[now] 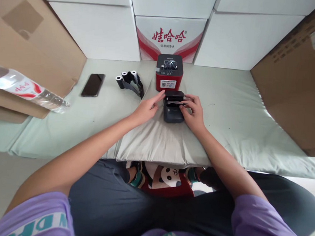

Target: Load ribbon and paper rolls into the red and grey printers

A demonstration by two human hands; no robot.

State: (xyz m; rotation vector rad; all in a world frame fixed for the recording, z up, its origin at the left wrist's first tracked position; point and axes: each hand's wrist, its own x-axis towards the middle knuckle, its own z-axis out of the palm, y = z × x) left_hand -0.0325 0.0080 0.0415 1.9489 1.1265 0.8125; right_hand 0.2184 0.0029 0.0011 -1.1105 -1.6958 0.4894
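A small black label printer (174,113) sits in front of me, its lid (174,94) raised at the far side. A pale strip of paper (173,103) shows in its opening. My left hand (146,109) is at the printer's left, index finger stretched to the lid's edge and the other fingers loosely bent, holding nothing visible. Gripping the printer's right side is my right hand (193,113), its thumb and fingers around the edge by the paper. Directly behind stands a red and black printer (169,74).
Several black rolls with white cores (126,76) lie to the left, beyond a phone (93,85). A water bottle (27,87) appears at far left. Cardboard boxes (297,81) flank both sides; white boxes (93,31) line the back. Pale green cloth (227,119) covers the surface.
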